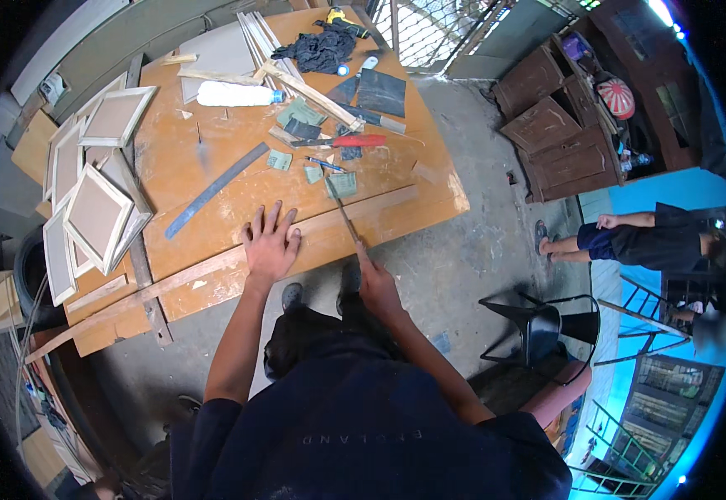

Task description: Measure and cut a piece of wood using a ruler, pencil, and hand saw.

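My left hand [271, 242] lies with fingers spread on a long, thin wooden strip [384, 200] along the table's near edge. My right hand [371, 271] is closed round the near end of a long narrow blade-like tool [342, 208], which crosses the strip and points away from me toward a green sandpaper piece [342, 185]. Behind lie a grey metal ruler [213, 192], a pencil [325, 163], a red-handled tool [363, 141] and more sandpaper scraps [279, 159].
The wooden table [438, 187] also holds stacked frames [96, 212], a bottle [234, 94], slats and black cloth [313, 50]. A person [646, 242] stands at right near a black chair [529, 329], ladder [638, 317] and brown cabinet [558, 150].
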Motion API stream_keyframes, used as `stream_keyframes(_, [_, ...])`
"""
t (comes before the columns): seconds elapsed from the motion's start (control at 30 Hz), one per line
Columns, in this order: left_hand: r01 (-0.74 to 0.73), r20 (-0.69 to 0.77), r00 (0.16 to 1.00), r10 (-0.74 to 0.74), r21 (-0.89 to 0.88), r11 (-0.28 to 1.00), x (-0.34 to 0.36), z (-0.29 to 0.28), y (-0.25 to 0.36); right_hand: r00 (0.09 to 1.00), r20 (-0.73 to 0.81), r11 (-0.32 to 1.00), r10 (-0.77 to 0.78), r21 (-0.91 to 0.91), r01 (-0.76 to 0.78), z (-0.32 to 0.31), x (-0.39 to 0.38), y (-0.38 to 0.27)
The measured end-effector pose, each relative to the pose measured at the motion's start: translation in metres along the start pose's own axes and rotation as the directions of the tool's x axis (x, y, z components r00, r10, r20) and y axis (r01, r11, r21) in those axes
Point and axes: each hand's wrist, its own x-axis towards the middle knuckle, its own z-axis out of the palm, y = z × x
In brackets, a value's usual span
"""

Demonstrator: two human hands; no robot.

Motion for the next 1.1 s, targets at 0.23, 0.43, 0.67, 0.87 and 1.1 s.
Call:
stream_keyframes(0.23, [-0.073, -0.092, 0.994, 0.052, -0.247, 0.966, 0.044, 0.010, 0.045, 1.000, 0.021, 0.999, 0.002, -0.032, -0.001, -0.001, -0.004, 0.002])
stream_keyframes(0.43, [-0.251, -0.184, 0.962, 0.201, -0.310, 0.917, 0.030, 0.008, 0.039, 0.996, -0.004, 0.995, 0.085, 0.056, -0.085, 0.009, -0.014, -0.008])
stream_keyframes(0.67, [-0.263, -0.221, 0.954, 0.202, -0.294, 0.919, 0.025, 0.020, 0.037, 0.990, -0.009, 0.990, 0.139, 0.019, -0.139, 0.010, -0.029, -0.023])
stream_keyframes(0.87, [-0.279, -0.215, 0.945, 0.246, -0.139, 0.950, 0.023, 0.028, 0.042, 0.991, -0.090, 0.993, 0.097, 0.075, -0.090, 0.006, -0.035, -0.021])
stream_keyframes(1.1, [-0.332, -0.252, 0.914, 0.319, -0.010, 0.943, 0.019, 0.031, 0.044, 0.987, 0.027, 0.986, 0.161, 0.037, -0.162, 0.002, -0.047, -0.018])
